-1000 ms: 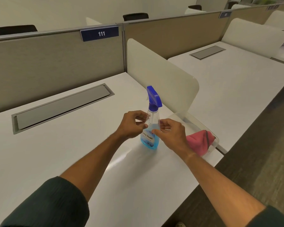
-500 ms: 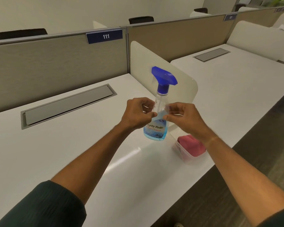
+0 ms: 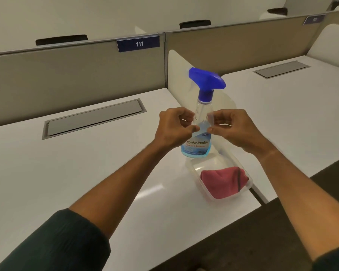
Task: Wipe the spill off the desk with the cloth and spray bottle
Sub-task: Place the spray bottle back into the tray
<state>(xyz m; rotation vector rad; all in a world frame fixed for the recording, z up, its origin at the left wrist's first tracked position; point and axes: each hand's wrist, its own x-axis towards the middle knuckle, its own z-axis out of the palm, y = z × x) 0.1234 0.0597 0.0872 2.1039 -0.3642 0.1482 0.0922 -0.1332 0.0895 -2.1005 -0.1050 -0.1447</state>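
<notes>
1. The task looks barely begun: no spill shows on the tabletop (image 3: 86, 173), and nothing appears sprayed or wiped.
2. The left hand (image 3: 174, 128) and right hand (image 3: 233, 128) pinch the spray bottle (image 3: 201, 124) between them, fingers curled on its clear neck.
3. The bottle has a blue trigger head and holds blue liquid.
4. The pink cloth (image 3: 221, 181) lies folded in a clear tray (image 3: 194, 169) below the right hand, untouched.

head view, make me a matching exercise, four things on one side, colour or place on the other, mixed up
Things:
1. spray bottle
2. cloth
3. sign 111
4. cable hatch

Descriptions:
A. grey, set flush into the desk top
B. pink, lying in the clear tray
C. blue trigger head, between the left hand and right hand
D. fixed on top of the partition

Pairs: 1-C, 2-B, 3-D, 4-A
</notes>
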